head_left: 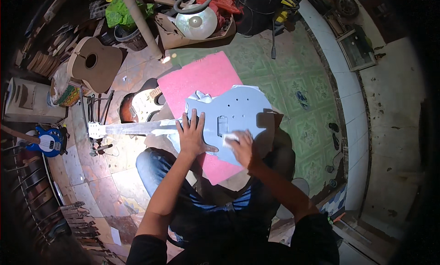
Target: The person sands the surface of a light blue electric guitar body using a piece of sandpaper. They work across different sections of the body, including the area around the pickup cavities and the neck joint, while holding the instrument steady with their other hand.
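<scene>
A grey electric guitar body [211, 111] with several small holes and a rectangular cavity lies flat before me. Its neck [133, 129] points left, ending in a pale headstock. My left hand [192, 136] is spread with fingers apart, pressing on the body near the neck joint. Just below the cavity, my right hand [244, 148] holds a small white pad [228, 139] against the grey surface. What the pad is made of cannot be made out. Under the guitar is a pink foam sheet [201, 75], with crumpled white material showing along the body's upper edge.
A sunburst electric guitar [142, 104] lies beyond the neck. An unfinished acoustic guitar body [94, 63] leans at the far left, near a blue guitar [54, 141]. A cardboard box [165, 33] of odds and ends stands ahead. Sandals [301, 100] lie on green tiles to the right.
</scene>
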